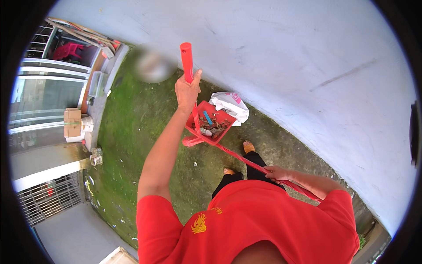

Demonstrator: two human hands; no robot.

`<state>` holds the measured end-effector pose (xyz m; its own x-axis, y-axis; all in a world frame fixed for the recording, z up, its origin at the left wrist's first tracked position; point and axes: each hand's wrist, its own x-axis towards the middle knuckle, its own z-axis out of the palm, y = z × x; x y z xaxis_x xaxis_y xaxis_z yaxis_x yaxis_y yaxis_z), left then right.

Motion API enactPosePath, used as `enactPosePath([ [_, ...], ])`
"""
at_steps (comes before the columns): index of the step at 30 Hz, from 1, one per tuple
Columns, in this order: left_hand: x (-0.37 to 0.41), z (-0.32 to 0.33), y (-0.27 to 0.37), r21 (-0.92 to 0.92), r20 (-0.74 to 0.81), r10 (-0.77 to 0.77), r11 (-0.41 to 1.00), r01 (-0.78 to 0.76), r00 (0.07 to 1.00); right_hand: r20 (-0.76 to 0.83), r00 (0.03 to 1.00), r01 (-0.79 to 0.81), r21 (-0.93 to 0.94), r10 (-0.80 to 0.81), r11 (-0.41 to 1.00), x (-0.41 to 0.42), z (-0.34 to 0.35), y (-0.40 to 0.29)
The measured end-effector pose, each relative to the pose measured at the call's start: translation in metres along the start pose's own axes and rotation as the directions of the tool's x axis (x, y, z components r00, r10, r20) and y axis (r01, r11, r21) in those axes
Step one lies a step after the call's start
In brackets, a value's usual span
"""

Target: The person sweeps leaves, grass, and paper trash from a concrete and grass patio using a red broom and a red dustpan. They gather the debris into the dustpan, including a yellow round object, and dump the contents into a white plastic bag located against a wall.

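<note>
My left hand (pixel 188 90) grips the upper part of a red upright handle (pixel 186 59), which runs down to a red dustpan (pixel 227 132). Leaves, debris, a blue object (pixel 207 117) and a small whitish piece of litter (pixel 206 132) lie in the pan. My right hand (pixel 277 173) is closed around a red patterned broom handle (pixel 244 160), which slants down past the pan's near edge. Red broom bristles (pixel 192 141) show beside the pan at its lower left. A white plastic bag (pixel 232 106) with a pink print touches or overlaps the pan's far right side.
A pale wall (pixel 296 66) rises along the right. Mossy concrete ground (pixel 132 132) bears scattered litter. At the left ledge stand a cardboard box (pixel 72 122), a white bucket (pixel 87 124) and a clear plastic bin (pixel 98 84). Wooden poles (pixel 79 33) lie at the upper left.
</note>
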<state>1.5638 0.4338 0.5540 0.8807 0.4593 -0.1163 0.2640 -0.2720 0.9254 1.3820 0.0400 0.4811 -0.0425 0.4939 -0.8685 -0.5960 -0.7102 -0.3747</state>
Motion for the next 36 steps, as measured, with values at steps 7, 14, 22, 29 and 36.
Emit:
enactPosePath([
  [7, 0.018, 0.051, 0.007, 0.248, -0.019, 0.100, 0.964, -0.092, 0.995, -0.022, 0.997, 0.074, -0.052, -0.075, 0.996, -0.009, -0.006, 0.024],
  [14, 0.028, 0.070, 0.006, 0.295, -0.041, 0.100, 0.952, -0.083, 0.994, -0.078, 0.996, 0.038, 0.025, -0.036, 0.999, -0.018, -0.003, 0.030],
  [22, 0.027, 0.068, -0.002, 0.317, -0.082, 0.122, 0.944, -0.090, 0.989, -0.114, 0.993, 0.004, -0.004, -0.005, 1.000, -0.031, -0.006, 0.030],
  [29, 0.013, 0.062, -0.013, 0.254, -0.074, 0.101, 0.964, -0.080, 0.992, -0.015, 0.998, -0.054, 0.084, 0.055, 0.995, -0.060, -0.001, 0.042],
  [36, -0.001, 0.051, 0.023, 0.206, -0.170, 0.203, 0.964, -0.167, 0.964, -0.058, 0.992, -0.105, 0.071, 0.109, 0.992, -0.090, 0.002, 0.046],
])
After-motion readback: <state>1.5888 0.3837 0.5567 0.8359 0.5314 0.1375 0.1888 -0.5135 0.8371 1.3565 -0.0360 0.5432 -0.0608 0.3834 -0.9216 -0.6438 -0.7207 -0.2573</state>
